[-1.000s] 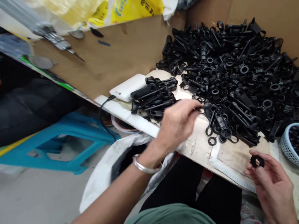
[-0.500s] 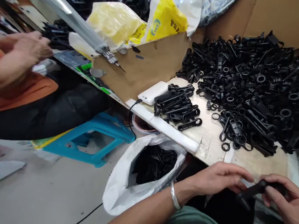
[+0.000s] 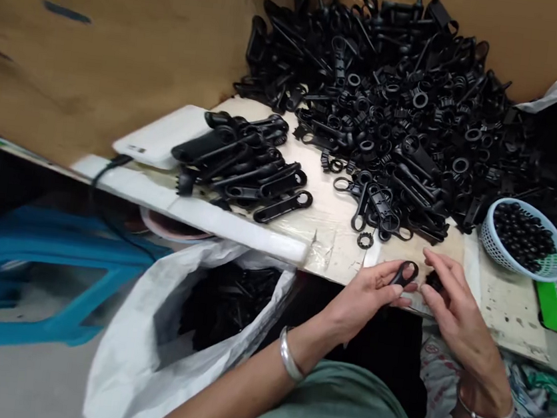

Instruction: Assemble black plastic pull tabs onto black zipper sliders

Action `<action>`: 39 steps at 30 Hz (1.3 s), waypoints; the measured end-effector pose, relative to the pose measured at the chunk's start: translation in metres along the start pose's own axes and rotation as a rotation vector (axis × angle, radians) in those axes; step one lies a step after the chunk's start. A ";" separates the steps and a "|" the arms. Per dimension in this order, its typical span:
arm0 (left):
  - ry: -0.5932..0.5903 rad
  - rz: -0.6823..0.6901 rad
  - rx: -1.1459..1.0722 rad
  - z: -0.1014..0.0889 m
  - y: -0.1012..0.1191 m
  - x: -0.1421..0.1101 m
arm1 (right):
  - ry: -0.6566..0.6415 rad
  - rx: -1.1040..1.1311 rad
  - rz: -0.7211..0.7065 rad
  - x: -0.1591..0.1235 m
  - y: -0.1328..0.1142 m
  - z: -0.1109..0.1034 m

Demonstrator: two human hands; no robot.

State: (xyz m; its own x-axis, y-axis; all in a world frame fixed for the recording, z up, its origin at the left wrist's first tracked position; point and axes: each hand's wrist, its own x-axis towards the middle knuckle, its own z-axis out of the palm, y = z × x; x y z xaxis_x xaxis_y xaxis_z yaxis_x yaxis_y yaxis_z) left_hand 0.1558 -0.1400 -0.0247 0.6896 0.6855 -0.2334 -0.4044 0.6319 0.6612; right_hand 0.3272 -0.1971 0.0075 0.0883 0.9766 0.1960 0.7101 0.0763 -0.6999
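Ring-ended black part (image 3: 397, 277) is pinched thumb-to-finger in left hand (image 3: 368, 294). Small dark piece (image 3: 434, 280) is held in half-curled right hand (image 3: 463, 320), just beside; mostly hidden, probably a toothed ring. Either could be dropped past the table (image 3: 499, 304) edge if the pinch slips. Beyond left hand: loose ring (image 3: 360, 240), then heaped parts (image 3: 394, 121) blocking the far side. Sack (image 3: 128, 353) sits left of it; basket (image 3: 500, 248) right of right hand.

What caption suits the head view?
Left hand holds a ring-ended black part, right hand a small black piece, near the heap.
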 end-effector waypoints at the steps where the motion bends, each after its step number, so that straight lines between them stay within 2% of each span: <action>1: 0.003 0.003 -0.005 0.001 -0.001 0.001 | 0.030 -0.011 0.010 -0.002 -0.001 0.001; 5: 0.021 0.021 -0.001 0.003 -0.002 0.002 | 0.228 -0.025 0.093 -0.004 -0.002 0.011; 10: 0.016 0.029 0.015 0.006 0.000 0.003 | 0.307 -0.124 -0.066 -0.005 -0.005 0.026; 13: -0.032 0.062 0.060 0.008 0.002 0.002 | 0.303 -0.121 -0.096 -0.004 -0.006 0.031; 17: -0.072 0.102 0.166 0.008 0.004 -0.001 | 0.278 -0.075 -0.054 -0.001 -0.004 0.033; 24: -0.116 0.235 0.383 -0.002 0.002 -0.004 | 0.253 0.044 0.010 -0.002 -0.014 0.031; 30: -0.047 0.297 0.581 -0.003 0.004 -0.007 | 0.119 0.331 0.220 -0.006 -0.013 0.023; 32: -0.056 0.305 0.652 0.000 0.006 -0.009 | 0.098 0.462 0.300 -0.008 -0.009 0.023; 35: -0.093 0.356 0.779 0.003 0.006 -0.014 | 0.106 0.575 0.356 -0.010 -0.007 0.025; 39: -0.084 0.504 0.965 0.001 0.004 -0.018 | 0.177 0.498 0.317 -0.011 -0.013 0.027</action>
State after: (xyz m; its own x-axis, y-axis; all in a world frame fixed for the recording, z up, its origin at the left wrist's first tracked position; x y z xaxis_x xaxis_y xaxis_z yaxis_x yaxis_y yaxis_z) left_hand 0.1424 -0.1505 -0.0168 0.6302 0.7363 0.2466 -0.0360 -0.2895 0.9565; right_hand 0.2975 -0.2033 -0.0042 0.3869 0.9221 0.0070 0.2229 -0.0862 -0.9710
